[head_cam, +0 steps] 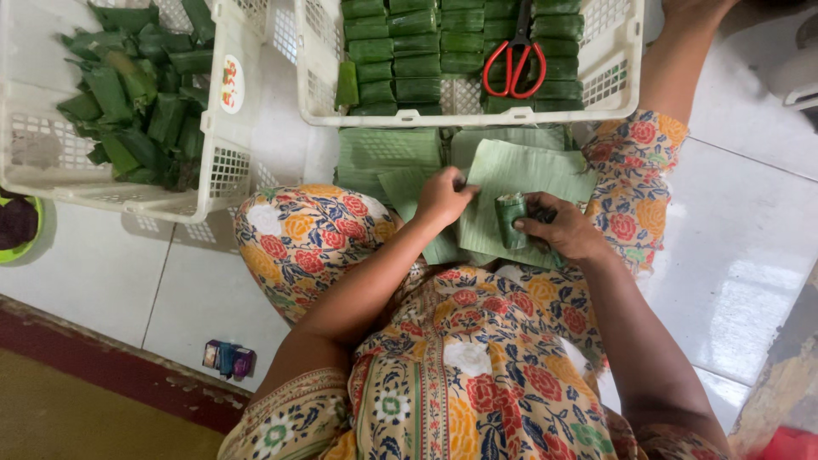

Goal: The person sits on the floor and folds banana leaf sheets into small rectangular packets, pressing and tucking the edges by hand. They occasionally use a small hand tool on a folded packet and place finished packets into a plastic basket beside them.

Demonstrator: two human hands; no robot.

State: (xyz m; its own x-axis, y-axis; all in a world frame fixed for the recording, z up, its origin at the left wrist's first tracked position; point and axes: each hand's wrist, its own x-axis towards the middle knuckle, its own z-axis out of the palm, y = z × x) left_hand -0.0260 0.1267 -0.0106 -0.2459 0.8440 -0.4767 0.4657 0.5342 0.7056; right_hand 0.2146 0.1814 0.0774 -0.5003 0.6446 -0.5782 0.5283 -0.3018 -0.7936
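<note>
A small parcel rolled in green banana leaf (510, 218) is gripped in my right hand (562, 228), just above my lap. My left hand (443, 196) rests with curled fingers on a stack of flat banana leaf sheets (520, 170) that lies on the floor between my knees; it seems to pinch the edge of a sheet. My legs in a flowered dress frame the leaves on both sides.
A white plastic basket (613, 94) ahead holds rows of wrapped green parcels and red-handled scissors (515, 58). A second white basket (213, 162) at left holds several loose parcels. A green bowl (19, 226) sits at far left, a small coloured packet (228, 359) on the tiles.
</note>
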